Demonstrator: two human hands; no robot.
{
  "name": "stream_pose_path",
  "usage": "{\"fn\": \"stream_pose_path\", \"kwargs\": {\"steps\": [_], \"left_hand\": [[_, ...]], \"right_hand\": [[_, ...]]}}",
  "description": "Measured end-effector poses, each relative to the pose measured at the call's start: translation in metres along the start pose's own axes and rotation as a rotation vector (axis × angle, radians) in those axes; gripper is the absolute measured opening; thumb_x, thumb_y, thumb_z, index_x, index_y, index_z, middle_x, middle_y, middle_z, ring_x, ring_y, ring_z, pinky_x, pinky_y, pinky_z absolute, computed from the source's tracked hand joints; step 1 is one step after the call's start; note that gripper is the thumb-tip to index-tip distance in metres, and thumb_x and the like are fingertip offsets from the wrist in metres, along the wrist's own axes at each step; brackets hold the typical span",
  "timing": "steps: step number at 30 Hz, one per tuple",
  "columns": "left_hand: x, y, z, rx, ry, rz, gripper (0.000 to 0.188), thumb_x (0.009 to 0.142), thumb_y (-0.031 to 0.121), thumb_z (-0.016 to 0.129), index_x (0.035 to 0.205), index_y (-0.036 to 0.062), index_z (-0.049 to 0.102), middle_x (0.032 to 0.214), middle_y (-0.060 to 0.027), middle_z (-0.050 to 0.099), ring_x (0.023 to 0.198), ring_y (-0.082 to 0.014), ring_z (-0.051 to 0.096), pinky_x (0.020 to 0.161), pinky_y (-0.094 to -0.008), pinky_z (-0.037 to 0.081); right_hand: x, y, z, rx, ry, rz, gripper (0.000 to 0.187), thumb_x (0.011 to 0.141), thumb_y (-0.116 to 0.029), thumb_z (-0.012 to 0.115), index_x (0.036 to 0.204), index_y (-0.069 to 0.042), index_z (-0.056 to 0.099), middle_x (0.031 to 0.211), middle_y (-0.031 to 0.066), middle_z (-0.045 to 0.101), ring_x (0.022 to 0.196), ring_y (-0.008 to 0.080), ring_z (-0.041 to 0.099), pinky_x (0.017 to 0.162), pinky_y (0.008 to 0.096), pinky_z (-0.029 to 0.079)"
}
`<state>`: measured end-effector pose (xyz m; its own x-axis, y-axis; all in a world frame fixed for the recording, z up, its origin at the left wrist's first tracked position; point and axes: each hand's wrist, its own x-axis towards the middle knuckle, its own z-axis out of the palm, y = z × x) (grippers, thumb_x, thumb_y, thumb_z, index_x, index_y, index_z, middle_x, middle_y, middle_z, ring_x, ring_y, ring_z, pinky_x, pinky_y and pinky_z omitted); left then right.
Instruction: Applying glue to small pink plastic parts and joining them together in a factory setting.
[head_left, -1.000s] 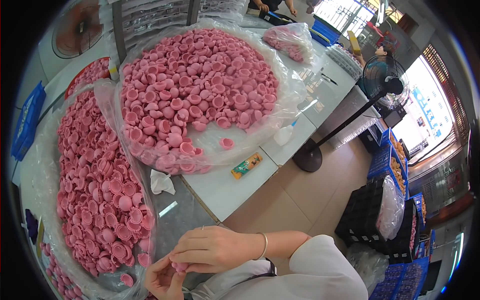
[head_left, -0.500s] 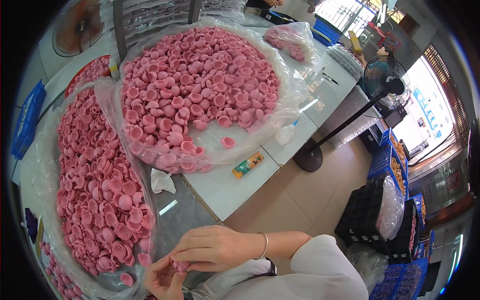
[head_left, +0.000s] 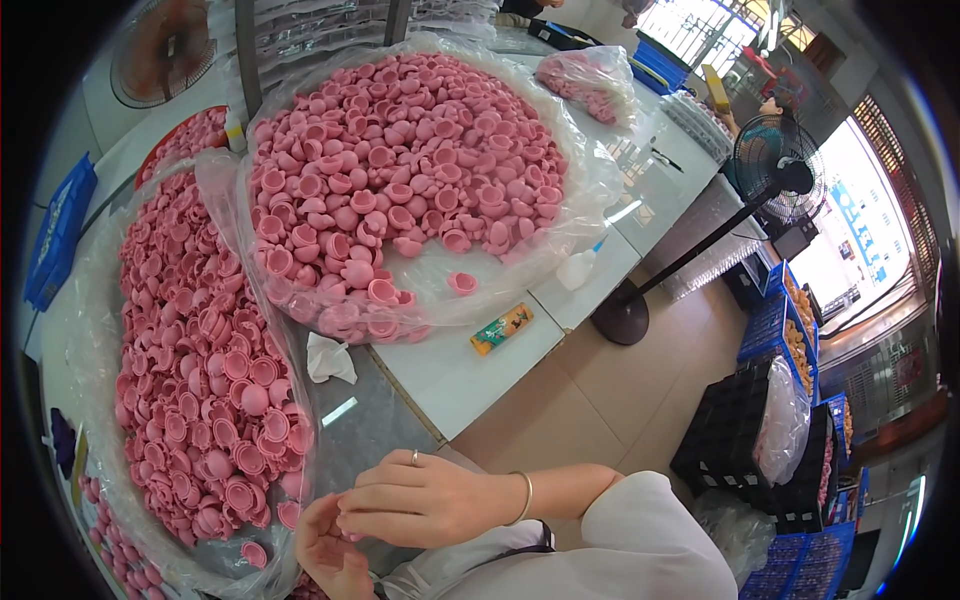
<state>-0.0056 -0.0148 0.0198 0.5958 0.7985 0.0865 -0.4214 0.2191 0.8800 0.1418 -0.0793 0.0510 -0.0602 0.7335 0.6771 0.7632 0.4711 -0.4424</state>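
Note:
In front of my body, my two hands meet around a small pink plastic piece (head_left: 351,537), of which only a sliver shows between the fingers. My left hand (head_left: 325,552) curls around it from below. Over the top, my right hand (head_left: 425,500), with a ring and a bangle, covers most of it. Just left of them lies a heap of pink cup-shaped half shells (head_left: 190,400) in a clear plastic bag. Beyond it spreads a second heap of rounder pink pieces (head_left: 400,160), also on clear plastic. A lone pink shell (head_left: 254,554) rests near my left hand.
A crumpled white tissue (head_left: 330,358) and a yellow-green tube (head_left: 502,329) lie on the white table (head_left: 440,385). A white bottle (head_left: 578,268) stands near its right edge. Past that edge are a standing fan (head_left: 780,175) and black crates (head_left: 730,430) on the floor.
My right fingers have closed further over the pink piece, hiding most of it. My left hand has shifted slightly up and right. The view has moved a little.

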Motion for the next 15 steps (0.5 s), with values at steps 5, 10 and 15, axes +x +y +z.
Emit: {"fn": "stream_pose_path", "kwargs": {"steps": [5,10,15], "left_hand": [[-0.004,-0.005,-0.019,0.464,-0.034,0.007,0.045,0.073,0.023,0.066,0.104,-0.0042,0.047,0.093,-0.0062,0.053,0.081,-0.0107,0.051,0.071,-0.0211,0.040],[-0.007,-0.005,-0.010,0.267,0.069,-0.007,0.035,0.075,0.023,0.064,0.094,-0.0029,0.049,0.082,-0.0036,0.054,0.074,-0.0094,0.051,0.067,-0.0206,0.040],[-0.005,0.000,-0.015,0.053,0.016,-0.136,0.031,0.076,0.025,0.063,0.085,-0.0006,0.048,0.071,0.0002,0.048,0.065,-0.0054,0.047,0.058,-0.0165,0.037]], "right_hand": [[-0.001,-0.003,0.004,-0.203,-0.035,-0.113,0.024,0.073,-0.008,0.053,0.095,0.000,0.053,0.093,0.0086,0.054,0.083,0.0203,0.054,0.066,0.0298,0.042],[0.002,-0.001,0.003,-0.006,-0.019,-0.091,0.025,0.075,-0.007,0.053,0.099,0.000,0.052,0.099,0.0089,0.053,0.087,0.0208,0.053,0.069,0.0308,0.041],[0.002,0.000,0.006,0.127,0.014,-0.099,0.027,0.074,-0.006,0.055,0.101,-0.001,0.052,0.102,0.0082,0.053,0.088,0.0214,0.053,0.070,0.0311,0.041]]}}
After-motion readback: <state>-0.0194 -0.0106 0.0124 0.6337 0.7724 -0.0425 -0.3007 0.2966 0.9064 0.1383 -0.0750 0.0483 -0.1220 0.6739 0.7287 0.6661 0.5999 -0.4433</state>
